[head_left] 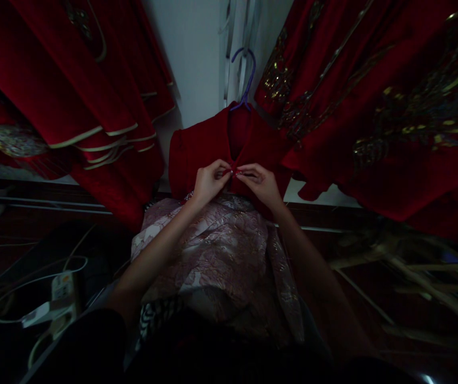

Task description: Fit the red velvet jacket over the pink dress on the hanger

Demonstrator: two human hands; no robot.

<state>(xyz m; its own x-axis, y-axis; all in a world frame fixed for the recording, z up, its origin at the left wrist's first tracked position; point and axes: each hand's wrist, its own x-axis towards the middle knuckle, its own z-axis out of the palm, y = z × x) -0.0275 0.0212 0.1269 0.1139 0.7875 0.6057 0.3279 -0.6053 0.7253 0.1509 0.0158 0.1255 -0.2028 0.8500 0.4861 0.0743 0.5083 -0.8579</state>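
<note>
A red top [200, 141] with a V-shaped neck opening hangs in front of me on a purple hanger [252, 77]. At the bottom of that opening, my left hand [212, 184] pinches the top's front edge between thumb and fingers. My right hand [263, 185] pinches the opposite edge, its fingertips almost meeting the left ones. Something small and shiny shows at the fingertips, too small to make out. Below both hands spreads a pale pink patterned cloth [216, 253] with a glossy sheen, over my lap.
Red garments with pale trim [104, 106] hang at the left. Sequinned red garments [333, 122] hang at the right. A power strip [64, 298] with a plugged-in white charger and cables lies at lower left. Wooden bars [425, 277] stand at lower right.
</note>
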